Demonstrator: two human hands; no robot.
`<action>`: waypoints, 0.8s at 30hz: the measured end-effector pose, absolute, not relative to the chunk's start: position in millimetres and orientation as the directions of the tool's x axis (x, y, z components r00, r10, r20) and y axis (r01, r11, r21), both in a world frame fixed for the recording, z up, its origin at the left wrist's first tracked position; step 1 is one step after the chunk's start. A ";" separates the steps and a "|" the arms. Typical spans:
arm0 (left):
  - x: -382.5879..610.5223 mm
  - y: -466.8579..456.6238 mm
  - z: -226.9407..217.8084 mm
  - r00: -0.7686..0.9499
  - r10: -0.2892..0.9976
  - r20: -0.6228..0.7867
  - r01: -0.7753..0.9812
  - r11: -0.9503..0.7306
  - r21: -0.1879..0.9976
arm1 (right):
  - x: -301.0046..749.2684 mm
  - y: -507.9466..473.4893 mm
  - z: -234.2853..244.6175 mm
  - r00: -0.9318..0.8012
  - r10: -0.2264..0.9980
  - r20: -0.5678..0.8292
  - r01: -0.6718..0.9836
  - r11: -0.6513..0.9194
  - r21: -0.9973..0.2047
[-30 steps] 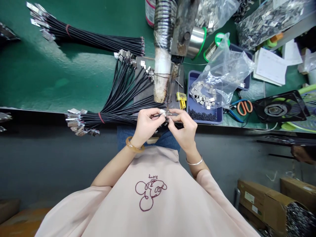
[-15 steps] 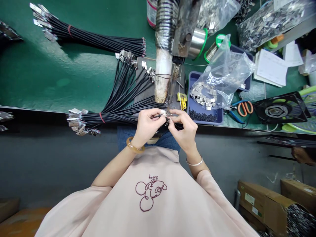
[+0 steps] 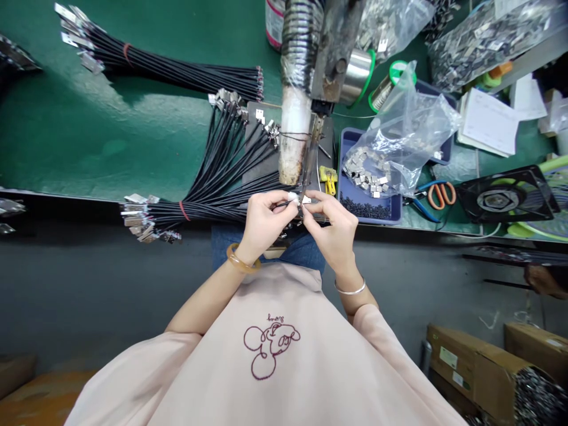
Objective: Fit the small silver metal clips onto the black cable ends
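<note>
My left hand (image 3: 268, 222) is closed in a pinch at the bench's front edge, gripping the end of a black cable. Opposite it, with fingertips almost meeting, my right hand (image 3: 332, 228) pinches a small silvery metal connector part (image 3: 306, 200). Fingers hide most of the joint between the two. Just above the fingertips comes down the thin metal tip of a fixed bench device (image 3: 313, 154), beside a white-ended flexible duct (image 3: 293, 136). Left of my hands lies a cable bundle (image 3: 208, 212) with a red band and metal plugs; loose cables fan out behind it.
A purple tray (image 3: 396, 210) with metal shells and small black pieces stands to the right. Past it lie pliers (image 3: 439, 194) and a black fan (image 3: 506, 198). Behind are solder spools (image 3: 357, 77) and a yellow clip (image 3: 328, 179). Another banded cable bundle (image 3: 177, 68) lies back left.
My right hand has shifted slightly right and turned a little, and a pale metal face now shows between its fingertips. My left hand has barely moved.
</note>
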State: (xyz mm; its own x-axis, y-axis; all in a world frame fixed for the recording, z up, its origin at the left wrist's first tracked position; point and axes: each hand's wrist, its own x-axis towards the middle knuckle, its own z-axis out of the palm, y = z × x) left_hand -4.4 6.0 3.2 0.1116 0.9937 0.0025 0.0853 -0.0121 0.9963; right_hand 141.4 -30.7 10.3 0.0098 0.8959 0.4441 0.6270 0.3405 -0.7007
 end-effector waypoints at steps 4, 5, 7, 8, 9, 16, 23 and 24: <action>-4.7 5.1 -2.5 0.163 0.987 0.003 0.127 -0.024 0.992 | 143.4 -34.0 10.0 -0.011 0.889 0.458 0.645 0.357 -0.676; -4.8 4.6 -4.5 0.179 0.984 -0.002 0.132 -0.022 0.991 | 144.2 -35.0 9.2 -0.014 0.888 0.459 0.651 0.356 -0.670; -4.8 3.3 -7.5 0.195 0.981 -0.008 0.135 -0.019 0.991 | 145.6 -36.6 7.4 -0.023 0.885 0.466 0.667 0.361 -0.652; -4.8 2.5 -8.5 0.197 0.980 -0.009 0.133 -0.017 0.991 | 146.2 -37.2 6.5 -0.026 0.880 0.475 0.675 0.366 -0.641; -4.9 1.8 -9.1 0.196 0.981 -0.010 0.124 -0.015 0.992 | 146.5 -37.8 5.6 -0.029 0.873 0.488 0.682 0.374 -0.628; -7.3 -2.2 -9.6 0.215 0.976 -0.027 -0.070 0.043 0.997 | 138.5 -41.4 -1.2 0.018 0.831 0.556 0.702 0.385 -0.599; -10.9 -2.2 -8.3 0.259 0.965 -0.044 -0.189 0.095 0.977 | 135.3 -40.6 -0.7 0.131 0.960 0.249 0.362 0.187 -0.913; -10.5 -2.7 -8.6 0.256 0.966 -0.037 -0.185 0.087 0.979 | 135.6 -40.3 0.2 0.135 0.956 0.259 0.379 0.192 -0.905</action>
